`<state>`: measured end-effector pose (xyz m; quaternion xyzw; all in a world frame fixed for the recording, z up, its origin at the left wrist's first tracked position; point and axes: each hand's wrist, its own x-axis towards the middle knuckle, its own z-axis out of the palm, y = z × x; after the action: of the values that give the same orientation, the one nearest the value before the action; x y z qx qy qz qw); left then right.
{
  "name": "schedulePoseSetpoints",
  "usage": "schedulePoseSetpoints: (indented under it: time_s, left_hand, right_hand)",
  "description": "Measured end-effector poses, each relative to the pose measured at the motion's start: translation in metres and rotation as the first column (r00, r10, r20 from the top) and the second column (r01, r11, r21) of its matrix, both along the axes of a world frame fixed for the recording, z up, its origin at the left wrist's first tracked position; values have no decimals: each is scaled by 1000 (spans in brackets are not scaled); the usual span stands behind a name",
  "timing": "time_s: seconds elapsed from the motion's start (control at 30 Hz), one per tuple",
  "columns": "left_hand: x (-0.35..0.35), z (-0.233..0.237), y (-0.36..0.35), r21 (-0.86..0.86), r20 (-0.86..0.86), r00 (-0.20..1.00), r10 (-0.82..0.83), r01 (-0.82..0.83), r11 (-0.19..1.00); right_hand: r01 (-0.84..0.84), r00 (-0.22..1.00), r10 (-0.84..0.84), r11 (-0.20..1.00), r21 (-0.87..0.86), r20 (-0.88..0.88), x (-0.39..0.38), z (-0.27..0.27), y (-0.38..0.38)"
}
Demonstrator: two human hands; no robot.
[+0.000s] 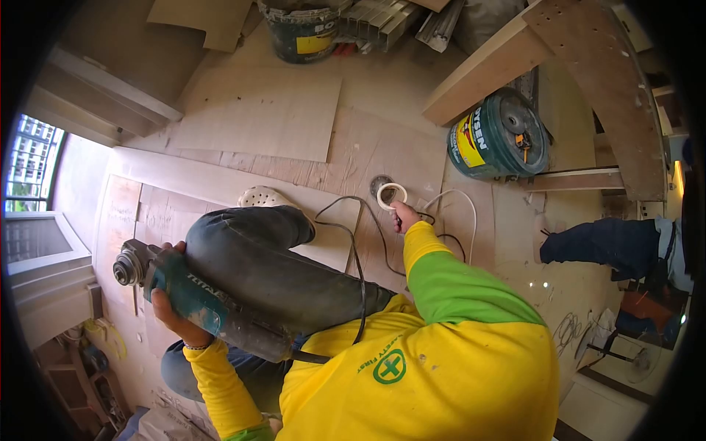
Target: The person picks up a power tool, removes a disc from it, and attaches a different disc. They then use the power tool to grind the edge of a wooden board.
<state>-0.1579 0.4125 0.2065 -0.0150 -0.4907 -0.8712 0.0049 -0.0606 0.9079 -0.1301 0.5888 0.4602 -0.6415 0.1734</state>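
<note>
My left hand (173,305) is wrapped round the teal body of a power tool, an angle grinder (209,305), whose metal head points to the left beside my bent knee. In my right hand (404,217), stretched forward over the floor, a cream ring like a tape roll (391,196) is pinched at its lower edge. Partly behind the ring lies a dark round disc (377,181) on the floor. A black cord (355,246) runs from the grinder across my leg and on near my right hand.
A green paint bucket (478,140) with things on its lid stands at right, by a wooden frame (485,70). Another bucket (298,37) and metal channels (379,20) are at the top. Thin boards (257,110) cover the floor. Another person's dark-trousered legs (599,248) show at far right.
</note>
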Motion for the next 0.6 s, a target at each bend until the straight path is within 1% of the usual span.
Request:
schedulePoseSetpoints:
  time_s: [0.13,0.2,0.23,0.3,0.33,0.37,0.43,0.47,0.5,0.57,0.6]
  left_hand:
    - [0,-2,-1,-11,-5,1000,-9,8,1000]
    - [0,-3,-1,-7,3,1000,0,0,1000]
    - [0,-2,0,-13,-3,1000,4,-4,1000]
    - [0,-3,0,-19,-5,1000,3,-4,1000]
    - [0,-3,-2,-25,3,1000,9,-9,1000]
    - [0,-4,-2,-31,9,1000,15,-15,999]
    - [1,-3,-1,-18,16,1000,21,-20,1000]
    - [1,-3,0,-8,24,999,29,-29,1000]
    - [1,-3,1,-3,23,999,28,-28,1000]
    - [0,-4,1,-35,3,999,33,-33,999]
    - [1,-4,1,-34,4,999,32,-32,999]
  right_hand:
    - [15,1000,-15,1000,-5,6,1,-2,3]
    - [120,986,-122,993,-20,-116,-2,-3,8]
    - [121,986,-122,992,-18,-116,-5,-3,11]
    - [162,956,-155,987,11,-248,-14,-2,21]
    - [221,956,-215,975,10,-198,-23,-4,29]
    - [224,956,-217,975,11,-198,-30,-5,35]
    - [325,917,-298,943,65,-264,-42,3,43]
    - [351,911,-324,934,70,-256,-48,8,47]
    - [353,910,-324,933,74,-258,-50,12,51]
    - [342,921,-338,939,-9,-194,-52,20,57]
    - [343,921,-338,939,-8,-195,-50,21,60]
